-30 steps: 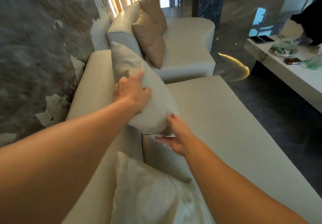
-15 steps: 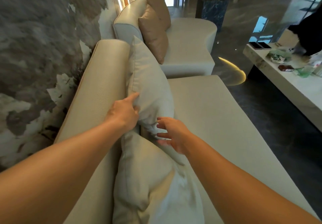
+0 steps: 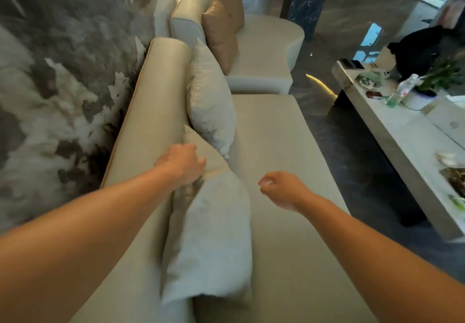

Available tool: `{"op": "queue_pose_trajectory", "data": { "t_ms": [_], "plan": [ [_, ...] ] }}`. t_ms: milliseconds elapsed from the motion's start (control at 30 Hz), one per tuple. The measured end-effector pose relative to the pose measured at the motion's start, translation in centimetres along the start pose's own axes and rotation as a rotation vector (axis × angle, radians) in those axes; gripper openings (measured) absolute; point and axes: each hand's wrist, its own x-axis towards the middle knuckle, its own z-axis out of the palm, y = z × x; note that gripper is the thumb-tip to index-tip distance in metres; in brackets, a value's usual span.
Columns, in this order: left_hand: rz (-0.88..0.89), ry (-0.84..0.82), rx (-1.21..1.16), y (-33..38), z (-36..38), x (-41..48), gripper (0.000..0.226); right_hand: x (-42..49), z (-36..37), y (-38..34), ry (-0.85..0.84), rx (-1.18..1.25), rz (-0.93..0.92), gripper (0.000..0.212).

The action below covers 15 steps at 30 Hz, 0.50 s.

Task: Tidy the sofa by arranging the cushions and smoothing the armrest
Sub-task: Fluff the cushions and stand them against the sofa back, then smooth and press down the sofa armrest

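Note:
A cream sofa runs away from me along the marble wall, its rounded backrest on the left. Two pale grey cushions lean against the backrest: a far cushion standing upright, and a near cushion in front of me. My left hand rests on the top corner of the near cushion, fingers curled over it. Over the seat hovers my right hand, loosely closed and holding nothing, clear of both cushions.
A second cream sofa with two tan cushions stands beyond. On the right is a long marble coffee table carrying a bottle, a plant and small items. Dark glossy floor lies between sofa and table.
Both hands have left the far cushion, which now stands upright against the backrest. My left hand came back to the near cushion's top; my right hand pulled away over the seat.

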Motion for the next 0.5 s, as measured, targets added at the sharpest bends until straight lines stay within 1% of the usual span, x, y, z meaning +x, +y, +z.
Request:
{"op": "queue_pose_trajectory", "data": {
  "t_ms": [67,133,233,300,367,433,467,500],
  "plan": [
    [-0.062,-0.097,-0.061,-0.8,2.4,-4.7,0.054,-3.6,2.0,2.3,-0.085,-0.051,0.020,0.028],
    [-0.103,-0.127,-0.165,-1.7,5.4,-9.9,0.066,-7.0,4.8,4.8,-0.191,-0.117,0.035,0.030],
    [-0.144,0.025,-0.287,-2.1,9.3,-17.8,0.077,-13.1,9.0,8.8,-0.289,-0.194,0.019,0.035],
    [-0.166,0.048,-0.268,-1.9,11.2,-22.4,0.089,-18.2,11.4,11.0,-0.353,-0.150,0.036,0.034],
    [-0.174,0.029,-0.251,-1.8,12.8,-27.0,0.096,-23.3,13.1,12.5,-0.410,-0.152,0.042,0.030],
    [-0.176,0.012,-0.229,-1.7,14.0,-30.8,0.097,-27.2,14.1,13.4,-0.399,-0.227,0.036,0.027],
    [-0.178,-0.008,-0.215,-1.8,14.5,-32.6,0.093,-28.7,14.5,13.7,-0.343,-0.282,0.023,0.032],
    [-0.158,-0.035,-0.191,-2.0,15.1,-34.2,0.083,-29.9,14.9,13.8,-0.267,-0.321,-0.002,0.035]
  ]
}}
